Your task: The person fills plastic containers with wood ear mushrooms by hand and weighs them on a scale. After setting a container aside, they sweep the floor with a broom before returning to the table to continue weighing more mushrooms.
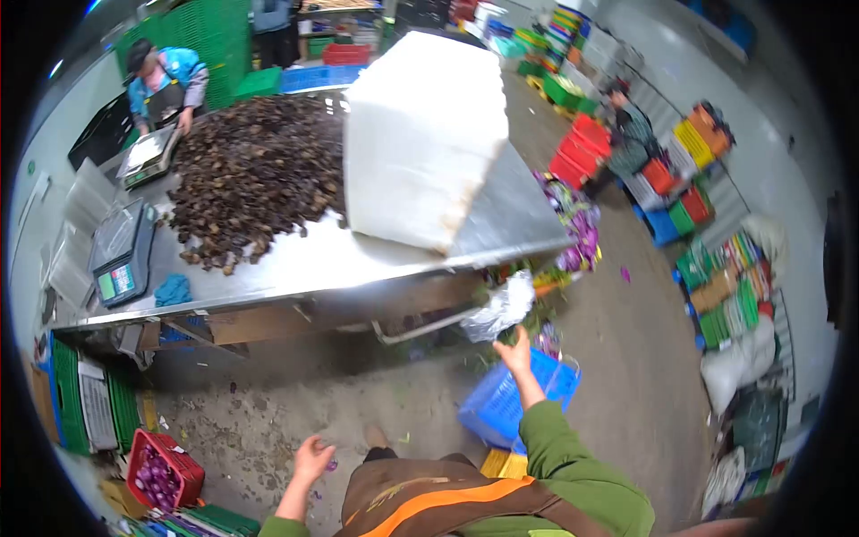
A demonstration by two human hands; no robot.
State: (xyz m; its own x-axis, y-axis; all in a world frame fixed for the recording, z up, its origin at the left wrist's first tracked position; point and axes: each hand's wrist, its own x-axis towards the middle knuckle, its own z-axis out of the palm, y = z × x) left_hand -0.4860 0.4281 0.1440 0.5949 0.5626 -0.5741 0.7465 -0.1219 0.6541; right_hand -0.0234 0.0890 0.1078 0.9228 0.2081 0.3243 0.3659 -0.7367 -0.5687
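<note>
My right hand (515,352) reaches forward with its fingers apart and holds nothing. Just beyond its fingertips is a crumpled silvery-white plastic bag (501,309), by the front of the metal table (304,264). Below that hand a blue plastic crate (490,403) stands tilted on the floor. My left hand (311,458) hangs low over the floor, fingers loosely spread and holding nothing. On the table, a large white foam box (420,143) stands tilted beside a wide heap of small dark brown pieces (259,170).
Two scales, the nearer one (123,255), and a blue cloth (174,289) lie on the table's left. A red crate of purple onions (159,479) stands lower left. One person (168,85) works behind the table, another (629,134) by stacked crates. Purple scraps (582,224) lie right.
</note>
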